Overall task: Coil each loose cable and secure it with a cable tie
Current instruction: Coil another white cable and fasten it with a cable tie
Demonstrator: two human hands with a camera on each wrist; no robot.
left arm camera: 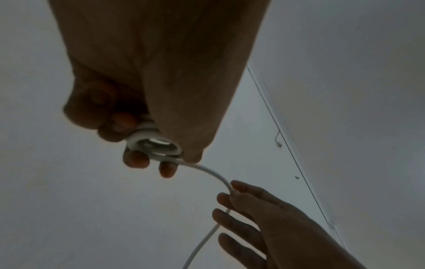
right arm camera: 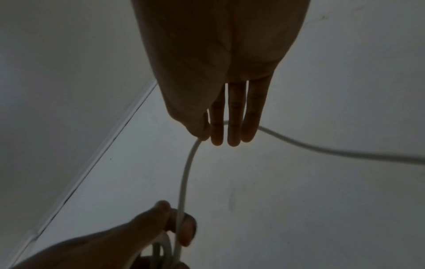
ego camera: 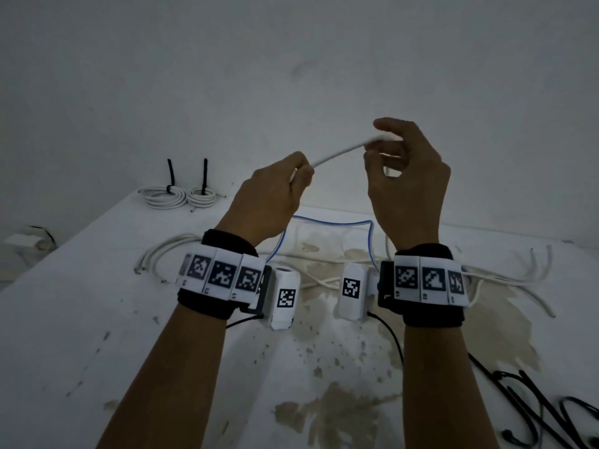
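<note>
Two forearms with black wrist straps and white marker bands are seen nearest the camera, raised over a white, stained tabletop (ego camera: 97,273). A thin, round white cable (ego camera: 334,154) is stretched between the hands above the tabletop. The left hand (ego camera: 269,196) is clenched around a small coil of this cable (left arm camera: 152,143), seen in the left wrist view as smooth white loops held by curled fingers and thumb. The right hand (ego camera: 405,183) pinches the cable between thumb and forefinger, the other fingers (right arm camera: 234,123) kept nearly straight; beyond them the cable trails off to the right in a loose curve.

Loose white cables (ego camera: 162,254) are spread on the tabletop below the wrists, reaching toward its right side, and a blue-edged cable (ego camera: 334,220) is bent in an arch between the arms. Two finished white coils (ego camera: 176,196), each bound with a black tie (ego camera: 170,176) standing upright, are set at the far left corner against the wall. Black cables (ego camera: 534,406) lie at the near right edge. Bare surface is left at the near left.
</note>
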